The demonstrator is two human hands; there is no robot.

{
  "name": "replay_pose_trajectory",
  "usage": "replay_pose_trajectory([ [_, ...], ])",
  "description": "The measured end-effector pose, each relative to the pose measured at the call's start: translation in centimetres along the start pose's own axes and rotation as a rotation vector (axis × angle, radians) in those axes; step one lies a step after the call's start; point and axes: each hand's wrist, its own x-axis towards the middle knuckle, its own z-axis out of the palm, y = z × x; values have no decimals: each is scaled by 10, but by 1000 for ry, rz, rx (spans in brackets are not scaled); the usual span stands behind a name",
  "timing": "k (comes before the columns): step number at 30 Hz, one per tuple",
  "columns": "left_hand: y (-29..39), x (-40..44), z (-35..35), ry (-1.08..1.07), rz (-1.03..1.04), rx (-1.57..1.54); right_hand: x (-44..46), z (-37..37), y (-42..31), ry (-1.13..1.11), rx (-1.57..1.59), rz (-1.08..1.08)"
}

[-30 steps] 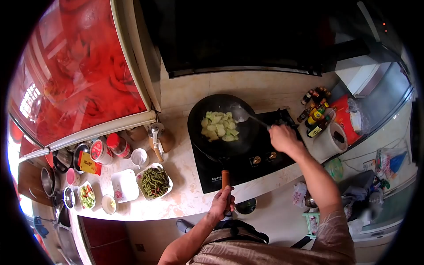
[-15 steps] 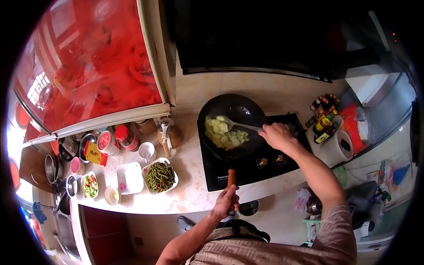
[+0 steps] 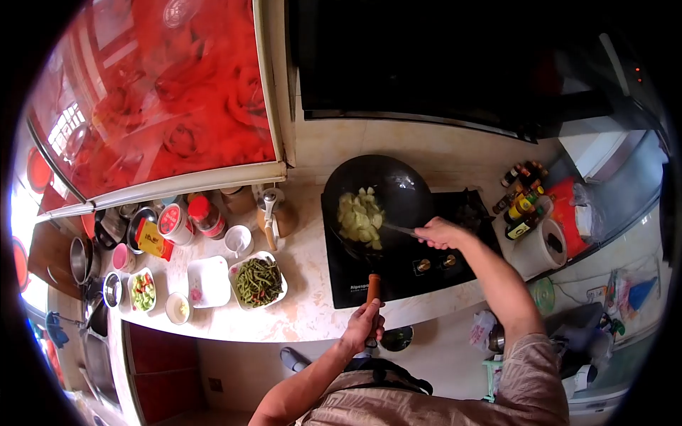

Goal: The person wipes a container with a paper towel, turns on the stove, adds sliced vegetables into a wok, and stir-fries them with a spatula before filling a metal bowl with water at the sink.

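Note:
A black wok sits on the left side of the black gas stove. Pale green-yellow vegetable pieces lie together in its left part. My left hand is closed around the wok's wooden handle, near the counter's front edge. From the right, my right hand grips a metal spatula over the wok's rim. The spatula's head is hidden at the right edge of the vegetables.
Left of the stove stand a dish of cooked green beans, a white dish, a plate of chopped vegetables and several jars. Sauce bottles and a white bin stand at right. A dark range hood hangs above.
My right hand has moved slightly down with the spatula, whose head has gone from above the vegetables to low beside them. The pieces are heaped closer together. My left hand stays on the handle.

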Motion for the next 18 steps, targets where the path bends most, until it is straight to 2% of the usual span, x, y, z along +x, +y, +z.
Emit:
replay_pose_trajectory([
  [4,3,-3,0,2,-2,12,3,20,-5,169,156,-110],
  [5,4,-4,2,8,-3,14,4,15,-6,214,91,-112],
  [8,0,-1,0,9,8,5,-6,14,-13,601,-435,-478],
  [9,0,-1,0,5,13,4,-24,16,-21,603,-488,-382],
  [12,0,0,-1,12,13,-18,-70,34,-35,725,-823,-427],
  [13,1,-1,0,21,7,-19,-77,37,-32,755,-875,-452],
  [18,4,-4,1,17,-1,-9,-90,-5,-27,680,-965,-245],
])
